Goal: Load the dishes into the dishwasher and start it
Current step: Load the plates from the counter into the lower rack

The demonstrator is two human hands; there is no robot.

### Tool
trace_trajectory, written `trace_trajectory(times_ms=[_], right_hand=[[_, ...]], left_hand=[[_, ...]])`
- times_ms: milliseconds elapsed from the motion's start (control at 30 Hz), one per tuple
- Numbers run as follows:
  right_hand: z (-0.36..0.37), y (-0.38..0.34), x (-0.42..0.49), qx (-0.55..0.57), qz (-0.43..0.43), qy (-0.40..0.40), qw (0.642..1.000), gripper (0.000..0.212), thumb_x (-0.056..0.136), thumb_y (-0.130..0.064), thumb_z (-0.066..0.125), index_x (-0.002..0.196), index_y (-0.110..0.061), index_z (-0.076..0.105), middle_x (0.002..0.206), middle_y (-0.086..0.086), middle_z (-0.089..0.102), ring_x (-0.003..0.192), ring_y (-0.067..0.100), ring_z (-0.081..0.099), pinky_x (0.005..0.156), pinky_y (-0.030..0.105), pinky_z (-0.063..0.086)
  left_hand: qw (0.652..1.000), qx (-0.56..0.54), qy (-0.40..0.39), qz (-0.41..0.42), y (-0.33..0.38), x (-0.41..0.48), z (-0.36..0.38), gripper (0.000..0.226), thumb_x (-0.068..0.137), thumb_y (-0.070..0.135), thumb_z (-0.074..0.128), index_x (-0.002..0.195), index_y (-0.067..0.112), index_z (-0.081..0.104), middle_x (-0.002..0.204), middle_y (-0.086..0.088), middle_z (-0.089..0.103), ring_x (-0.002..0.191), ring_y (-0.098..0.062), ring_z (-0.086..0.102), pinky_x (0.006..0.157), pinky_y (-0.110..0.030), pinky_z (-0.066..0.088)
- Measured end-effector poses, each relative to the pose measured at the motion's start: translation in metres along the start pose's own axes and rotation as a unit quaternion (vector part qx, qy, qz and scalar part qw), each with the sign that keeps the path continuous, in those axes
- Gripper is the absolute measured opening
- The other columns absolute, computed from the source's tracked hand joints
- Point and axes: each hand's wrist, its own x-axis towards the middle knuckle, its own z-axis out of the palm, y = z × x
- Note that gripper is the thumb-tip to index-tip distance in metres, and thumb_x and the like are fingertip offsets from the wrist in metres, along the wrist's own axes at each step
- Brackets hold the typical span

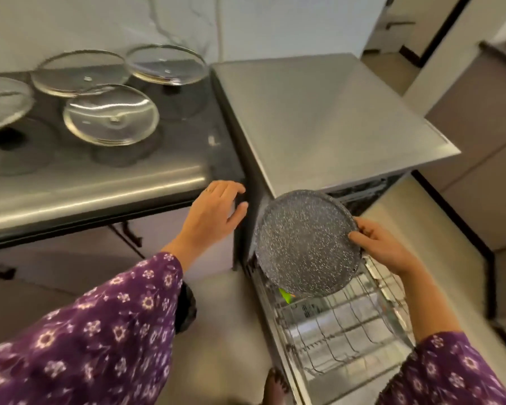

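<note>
While the right hand (pixel 383 249) grips the round dark-grey plate speckled with white (pixel 301 247) at its right rim, its fingers (pixel 366 226) curl over the edge and the thumb presses on the speckled face, so the plate is held tilted with that face turned up toward the camera. It hangs over the rear left part of the pulled-out wire rack (pixel 342 334) of the silver dishwasher (pixel 333 118), its upper edge in front of the dark opening under the machine's flat steel top. Whether its lower edge touches the rack cannot be told. Just below that lower edge a small bright green object (pixel 285 296) shows in the rack, partly hidden by the plate. The left hand (pixel 214 213) holds nothing. Its fingers (pixel 231 190) are loose and slightly spread beside the near right corner of the dark table with a brushed-metal front edge (pixel 100 188), where table and dishwasher meet; contact with either is unclear. On the table, well apart from both hands, sit four round glass lids with metal rims (pixel 111 115), turned over and propped on their dark knobs. Both arms wear purple sleeves printed with white flowers (pixel 105 331). A blurred bare foot (pixel 275 385) stands on the pale floor (pixel 231 302) just left of the rack's near corner.
</note>
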Motion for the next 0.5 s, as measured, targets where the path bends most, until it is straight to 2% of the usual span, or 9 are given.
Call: trace_trajectory(times_ms=[100,133,233,267,333,400,500], right_hand=[[-0.029,0.041,-0.008,0.008,0.039,0.005,0.999,0.042,0.094,0.003,0.048,0.126,-0.023,0.052,0.099,-0.001,0.073,0.086,0.015,0.071,0.070,0.020,0.056],[-0.037,0.056,-0.006,-0.009,0.052,0.018,0.998,0.043,0.093,0.002,0.049,0.129,-0.022,0.050,0.096,-0.001,0.074,0.085,0.016,0.071,0.069,0.021,0.056],[-0.053,0.104,0.009,-0.134,0.093,0.078,0.984,0.045,0.092,-0.006,0.053,0.135,-0.019,0.048,0.096,0.015,0.069,0.086,0.031,0.068,0.077,0.040,0.057],[-0.056,0.120,0.016,-0.174,0.102,0.098,0.974,0.047,0.091,-0.008,0.055,0.136,-0.019,0.048,0.091,0.019,0.068,0.081,0.032,0.066,0.074,0.038,0.056],[-0.056,0.149,0.034,-0.240,0.108,0.125,0.957,0.045,0.089,-0.009,0.055,0.134,-0.015,0.049,0.076,0.014,0.063,0.066,0.027,0.059,0.061,0.029,0.045],[-0.049,0.173,0.053,-0.294,0.123,0.134,0.938,0.042,0.088,-0.009,0.051,0.131,-0.009,0.047,0.080,0.015,0.061,0.069,0.028,0.058,0.060,0.029,0.040],[-0.040,0.208,0.080,-0.340,0.164,0.113,0.919,0.042,0.089,-0.006,0.048,0.130,-0.004,0.042,0.097,0.026,0.064,0.086,0.038,0.063,0.067,0.040,0.048]], left_hand=[[0.997,-0.015,-0.031,0.065,0.038,0.050,0.041,0.027,0.090,0.021,0.061,0.109,0.002,0.063,0.105,-0.009,0.065,0.101,-0.026,0.060,0.089,-0.032,0.046],[0.995,-0.010,-0.046,0.092,0.050,0.065,0.054,0.028,0.091,0.022,0.060,0.110,0.002,0.062,0.107,-0.011,0.065,0.102,-0.027,0.060,0.090,-0.035,0.047],[0.983,0.000,-0.092,0.160,0.083,0.109,0.092,0.032,0.093,0.024,0.057,0.115,0.001,0.060,0.112,-0.013,0.063,0.104,-0.030,0.058,0.090,-0.037,0.045],[0.978,0.005,-0.108,0.179,0.093,0.123,0.105,0.034,0.092,0.025,0.057,0.116,0.001,0.059,0.113,-0.014,0.062,0.105,-0.030,0.057,0.090,-0.037,0.044],[0.967,0.021,-0.134,0.216,0.105,0.149,0.129,0.039,0.089,0.025,0.059,0.120,0.002,0.056,0.117,-0.015,0.059,0.109,-0.031,0.054,0.091,-0.038,0.043],[0.954,0.037,-0.167,0.246,0.109,0.171,0.146,0.048,0.084,0.026,0.061,0.125,0.002,0.053,0.123,-0.016,0.056,0.116,-0.031,0.051,0.096,-0.039,0.041],[0.939,0.044,-0.211,0.268,0.105,0.195,0.171,0.054,0.084,0.026,0.059,0.132,0.004,0.047,0.133,-0.014,0.050,0.124,-0.029,0.045,0.104,-0.037,0.036]])
